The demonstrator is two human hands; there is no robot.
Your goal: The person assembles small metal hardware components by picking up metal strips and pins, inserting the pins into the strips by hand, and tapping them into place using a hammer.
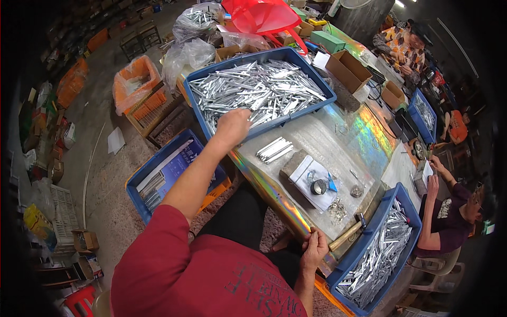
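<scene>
My left hand (232, 126) reaches out over the near edge of a large blue bin (328, 96) filled with silver metal strips (264, 90); its fingers are buried among the strips. My right hand (315, 248) rests at the near edge of the iridescent foil-covered table (364, 140), fingers curled over the edge. Just to its right lies a hammer (348, 234) with a wooden handle. A small bundle of strips (273, 149) lies on the table below the bin.
A grey block (293, 162), white paper (312, 196), a dark ring (318, 186) and small metal rings (336, 210) sit mid-table. A second blue bin (395, 194) of strips stands at right, another bin (138, 198) on the floor. A seated person (449, 211) works opposite.
</scene>
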